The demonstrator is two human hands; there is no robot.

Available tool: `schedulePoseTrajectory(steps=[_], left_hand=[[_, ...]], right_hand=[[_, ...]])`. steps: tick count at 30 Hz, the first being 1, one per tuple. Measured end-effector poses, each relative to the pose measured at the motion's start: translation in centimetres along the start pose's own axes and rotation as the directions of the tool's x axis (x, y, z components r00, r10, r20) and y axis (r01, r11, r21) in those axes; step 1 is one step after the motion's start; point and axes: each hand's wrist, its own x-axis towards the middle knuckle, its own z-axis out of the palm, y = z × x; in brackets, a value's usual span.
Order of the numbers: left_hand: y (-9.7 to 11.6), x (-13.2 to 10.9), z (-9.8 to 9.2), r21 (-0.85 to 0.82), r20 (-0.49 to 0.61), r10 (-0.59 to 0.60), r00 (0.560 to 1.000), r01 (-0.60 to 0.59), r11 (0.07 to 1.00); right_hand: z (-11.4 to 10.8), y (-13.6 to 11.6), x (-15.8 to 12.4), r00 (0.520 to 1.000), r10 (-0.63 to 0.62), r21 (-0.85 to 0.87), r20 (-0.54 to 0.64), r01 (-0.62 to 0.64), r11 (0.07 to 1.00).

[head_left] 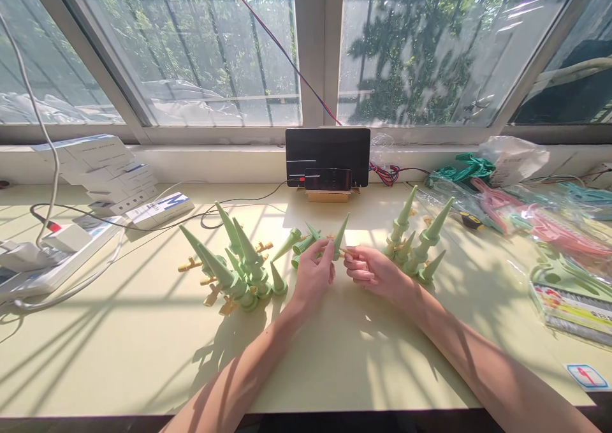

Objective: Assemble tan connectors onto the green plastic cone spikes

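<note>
My left hand is closed around a light green pointed cone piece, whose tip sticks up above the fingers. Close by on its right, my right hand pinches a small tan peg-like piece against the green cone's side. Behind my left hand lie several loose green cone pieces. A cluster of green cones with tan pegs poking out stands left of my hands. Another cluster of stacked green cones stands to the right, behind my right forearm.
A black screen and a phone on a cardboard stand are at the back. White boxes, cables and a power strip lie left. Plastic-wrapped pink items and a wrapped green item lie right.
</note>
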Motion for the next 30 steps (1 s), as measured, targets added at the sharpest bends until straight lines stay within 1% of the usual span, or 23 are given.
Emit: schedulePoseTrajectory(steps=[3, 6, 13, 18, 20, 22, 26, 30], left_hand=[[0.1, -0.06, 0.11, -0.02, -0.015, -0.009, 1.0, 0.009, 1.0], [0.2, -0.14, 0.22, -0.022, -0.034, -0.022, 0.999, 0.022, 1.0], [-0.25, 0.08, 0.16, -0.008, -0.056, -0.035, 0.998, 0.035, 0.999], [-0.26, 0.09, -0.02, 0.007, -0.05, -0.057, 0.997, 0.058, 0.998], [-0.17, 0.02, -0.08, 0.01, -0.051, -0.063, 0.997, 0.064, 0.998], [-0.09, -0.05, -0.11, 0.009, -0.049, -0.066, 0.997, 0.067, 0.998], [-0.03, -0.11, -0.16, 0.008, -0.048, -0.076, 0.996, 0.076, 0.997], [-0.03, -0.1, -0.19, 0.024, -0.057, -0.082, 0.995, 0.083, 0.996]], right_hand=[[0.07, 0.03, -0.04, 1.0, -0.018, -0.011, -0.012, 0.018, 1.0], [0.18, 0.09, -0.14, 0.998, -0.058, -0.063, -0.023, 0.056, 0.996], [0.48, 0.28, -0.07, 0.987, -0.14, -0.283, -0.084, 0.111, 0.953], [0.65, 0.54, 0.09, 0.97, -0.226, -0.456, -0.093, 0.16, 0.875], [0.62, 0.7, 0.1, 0.956, -0.278, -0.543, -0.098, 0.183, 0.82], [0.59, 0.82, 0.03, 0.939, -0.334, -0.637, -0.086, 0.206, 0.743], [0.79, 0.86, -0.29, 0.897, -0.443, -0.791, -0.018, 0.258, 0.555], [0.98, 0.82, -0.49, 0.857, -0.512, -0.89, 0.056, 0.275, 0.363]])
